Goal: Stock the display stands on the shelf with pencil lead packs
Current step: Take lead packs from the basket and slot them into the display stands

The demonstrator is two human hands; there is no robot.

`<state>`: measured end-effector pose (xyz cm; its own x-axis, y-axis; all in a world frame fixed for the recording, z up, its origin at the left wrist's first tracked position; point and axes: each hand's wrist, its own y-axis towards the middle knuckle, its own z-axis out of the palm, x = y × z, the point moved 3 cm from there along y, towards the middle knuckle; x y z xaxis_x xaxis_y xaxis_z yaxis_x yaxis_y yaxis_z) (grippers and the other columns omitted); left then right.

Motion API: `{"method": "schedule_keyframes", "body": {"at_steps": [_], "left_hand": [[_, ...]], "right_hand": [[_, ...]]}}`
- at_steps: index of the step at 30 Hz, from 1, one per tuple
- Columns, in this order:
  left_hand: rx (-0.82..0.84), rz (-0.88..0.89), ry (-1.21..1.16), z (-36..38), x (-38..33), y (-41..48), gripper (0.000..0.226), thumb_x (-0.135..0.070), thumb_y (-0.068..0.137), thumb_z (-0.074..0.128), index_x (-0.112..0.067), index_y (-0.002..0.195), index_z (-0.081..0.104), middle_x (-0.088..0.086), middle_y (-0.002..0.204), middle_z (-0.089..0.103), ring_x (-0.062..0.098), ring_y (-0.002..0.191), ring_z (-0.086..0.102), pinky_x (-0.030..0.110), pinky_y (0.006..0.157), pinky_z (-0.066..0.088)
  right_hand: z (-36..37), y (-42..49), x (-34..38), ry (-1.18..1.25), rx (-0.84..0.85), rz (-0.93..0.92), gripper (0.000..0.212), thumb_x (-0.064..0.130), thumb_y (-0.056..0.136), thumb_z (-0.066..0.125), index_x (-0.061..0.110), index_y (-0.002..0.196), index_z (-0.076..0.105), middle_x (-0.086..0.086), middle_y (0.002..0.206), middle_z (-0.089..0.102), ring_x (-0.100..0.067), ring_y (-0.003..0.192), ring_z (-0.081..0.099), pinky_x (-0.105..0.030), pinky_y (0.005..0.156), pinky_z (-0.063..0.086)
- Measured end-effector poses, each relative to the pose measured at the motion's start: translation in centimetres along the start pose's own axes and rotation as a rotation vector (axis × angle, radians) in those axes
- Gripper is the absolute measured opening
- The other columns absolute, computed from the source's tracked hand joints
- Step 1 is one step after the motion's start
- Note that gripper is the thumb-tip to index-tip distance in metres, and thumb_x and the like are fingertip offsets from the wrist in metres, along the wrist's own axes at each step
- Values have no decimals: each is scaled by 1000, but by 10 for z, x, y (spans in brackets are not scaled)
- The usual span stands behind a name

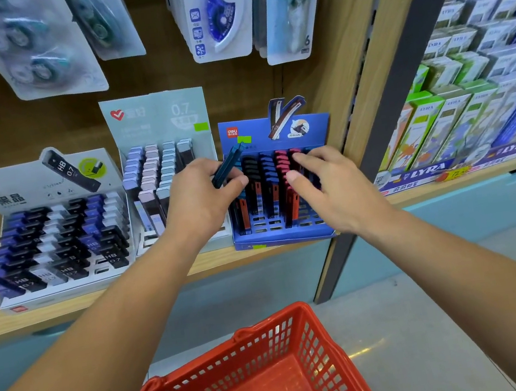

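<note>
The left hand (pixel 203 197) pinches a teal lead pack (pixel 227 166) over the blue stand (pixel 283 237), ready to slot it; the right hand (pixel 326 184), fingers relaxed, touches the packs there to steady them.

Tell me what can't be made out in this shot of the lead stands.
Head view only:
- blue display stand: left hand and right hand cover many slots, so gaps are uncountable.
- right fingers: whether they pinch a pack is unclear.
- lead pack in the left hand: print too small.
- red basket: bottom edge cuts it off.
- boxes at right: blurred.
</note>
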<state>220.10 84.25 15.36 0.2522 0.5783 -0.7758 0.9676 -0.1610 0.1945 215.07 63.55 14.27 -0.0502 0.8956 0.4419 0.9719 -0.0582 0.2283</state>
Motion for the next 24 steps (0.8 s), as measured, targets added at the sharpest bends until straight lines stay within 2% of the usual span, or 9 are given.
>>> {"method": "schedule_keyframes", "body": {"at_steps": [5, 10, 14, 19, 22, 24], "left_hand": [[-8, 1, -7, 1, 1, 2, 21, -30, 89, 76, -38, 73, 64, -10, 97, 63, 11, 93, 59, 27, 80, 41], [-9, 11, 10, 1, 1, 2, 22, -30, 90, 75, -38, 73, 64, -12, 97, 63, 9, 93, 58, 26, 81, 40], [-4, 18, 15, 2, 0, 2, 24, -30, 89, 76, -39, 72, 63, -12, 96, 62, 11, 92, 58, 28, 80, 41], [-3, -4, 34, 2, -1, 3, 22, -31, 89, 76, -37, 72, 64, -13, 95, 61, 9, 88, 57, 27, 77, 39], [-15, -28, -7, -2, -5, 0, 15, -35, 92, 72, -32, 78, 65, -15, 88, 59, 3, 76, 56, 24, 66, 39], [-28, -73, -118, -10, -9, -10, 17, -36, 96, 65, -25, 83, 65, -15, 66, 52, 6, 57, 47, 28, 57, 36]], "right_hand": [[4, 0, 4, -139, -51, -82, 66, 55, 99, 37, 12, 148, 47, -6, 151, 43, -27, 135, 42, -36, 114, 33], [5, 2, 9, -217, -27, -80, 69, 57, 96, 30, 13, 146, 50, -3, 152, 45, -26, 133, 41, -37, 112, 34], [8, 3, 8, -174, -42, -65, 56, 48, 103, 40, 11, 144, 52, -3, 148, 48, -26, 131, 43, -37, 110, 35], [9, 2, 7, -70, -26, -39, 54, 47, 102, 42, 16, 146, 46, 0, 146, 47, -25, 129, 45, -36, 108, 37], [3, -1, 12, -26, -12, -28, 59, 46, 102, 43, 19, 154, 35, 1, 150, 42, -22, 136, 38, -36, 111, 34], [-10, -6, 23, 0, -91, -39, 55, 43, 102, 46, 19, 151, 40, 2, 147, 45, -19, 135, 39, -34, 110, 35]]}}
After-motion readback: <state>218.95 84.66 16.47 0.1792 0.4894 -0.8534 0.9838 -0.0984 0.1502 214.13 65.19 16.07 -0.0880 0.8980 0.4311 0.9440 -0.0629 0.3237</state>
